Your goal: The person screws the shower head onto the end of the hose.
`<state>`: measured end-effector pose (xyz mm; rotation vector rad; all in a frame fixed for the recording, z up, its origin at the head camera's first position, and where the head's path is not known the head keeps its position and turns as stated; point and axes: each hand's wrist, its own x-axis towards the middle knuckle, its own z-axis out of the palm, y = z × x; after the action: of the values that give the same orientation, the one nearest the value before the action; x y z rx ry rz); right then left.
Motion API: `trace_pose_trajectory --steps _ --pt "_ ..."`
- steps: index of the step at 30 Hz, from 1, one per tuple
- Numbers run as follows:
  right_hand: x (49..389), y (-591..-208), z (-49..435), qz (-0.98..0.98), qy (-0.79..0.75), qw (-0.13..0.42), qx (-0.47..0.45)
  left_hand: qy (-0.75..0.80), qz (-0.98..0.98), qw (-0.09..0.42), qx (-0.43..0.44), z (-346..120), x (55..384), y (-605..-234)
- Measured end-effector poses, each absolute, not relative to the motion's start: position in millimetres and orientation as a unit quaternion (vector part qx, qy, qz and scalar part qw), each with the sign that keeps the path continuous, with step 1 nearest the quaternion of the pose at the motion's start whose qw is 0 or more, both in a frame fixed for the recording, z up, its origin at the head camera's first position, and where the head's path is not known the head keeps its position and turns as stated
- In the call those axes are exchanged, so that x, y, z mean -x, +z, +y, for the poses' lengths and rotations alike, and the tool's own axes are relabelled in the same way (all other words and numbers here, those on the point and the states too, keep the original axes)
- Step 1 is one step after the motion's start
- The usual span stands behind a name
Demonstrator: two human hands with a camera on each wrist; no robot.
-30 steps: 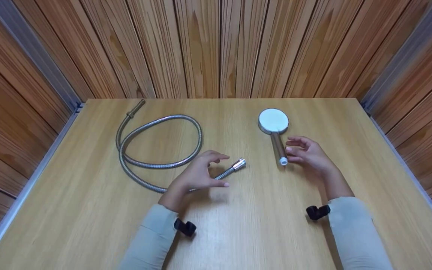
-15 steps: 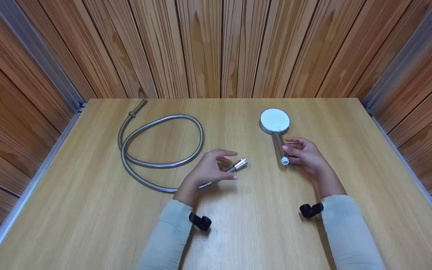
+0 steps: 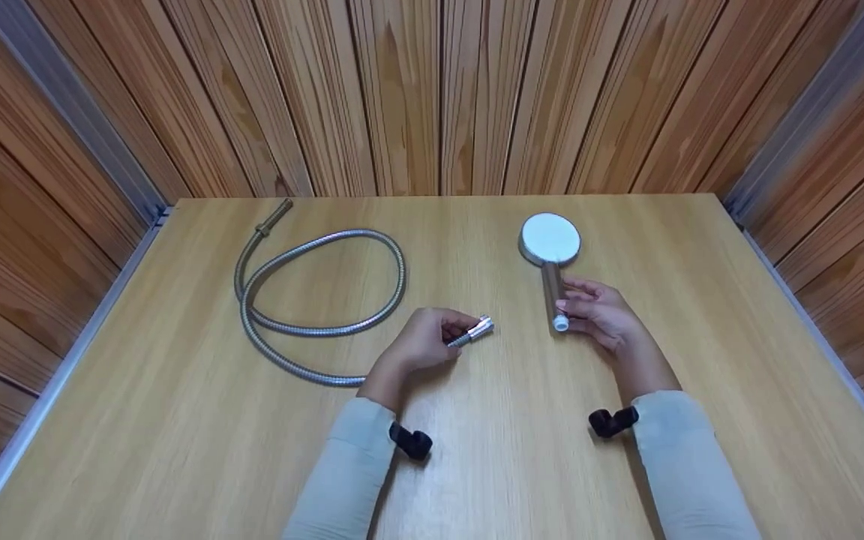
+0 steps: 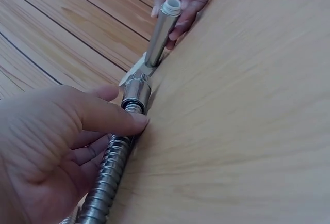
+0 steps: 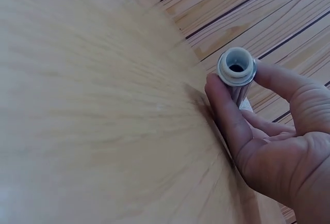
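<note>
My left hand (image 3: 421,339) pinches a metal shower hose (image 3: 319,330) just behind its chrome end fitting (image 3: 481,327). In the left wrist view the thumb lies across the ribbed hose (image 4: 105,182), right below the fitting (image 4: 137,89). The rest of the hose loops over the table to the left. My right hand (image 3: 604,315) holds a shower head (image 3: 550,238) by the lower handle, thumb on one side and fingers on the other. Its round white face points up. In the right wrist view the white threaded end (image 5: 236,66) of the handle faces the camera, its bore open.
The wooden table (image 3: 177,450) meets a wood-plank wall (image 3: 402,97) at the back. Plank walls with metal corner strips stand at both sides. The hose's other end (image 3: 276,216) lies near the back left edge. A black wrist camera (image 3: 411,442) sits on the left sleeve.
My left hand has moved right along the hose and closed on it behind the fitting. My right hand has moved left and taken hold of the shower head's handle, whose end has shifted slightly.
</note>
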<state>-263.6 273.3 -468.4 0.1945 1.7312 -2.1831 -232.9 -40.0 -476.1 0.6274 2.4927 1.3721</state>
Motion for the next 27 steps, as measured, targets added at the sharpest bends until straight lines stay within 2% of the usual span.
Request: trace_pose_trajectory --steps 11,27 --pt "257 -464 270 0.598 -0.782 0.160 -0.073 0.489 0.834 0.126 -0.221 -39 233 -469" --pt "239 -453 257 0.589 -0.799 0.116 0.022 0.547 0.796 0.109 -0.234 -48 226 -454"
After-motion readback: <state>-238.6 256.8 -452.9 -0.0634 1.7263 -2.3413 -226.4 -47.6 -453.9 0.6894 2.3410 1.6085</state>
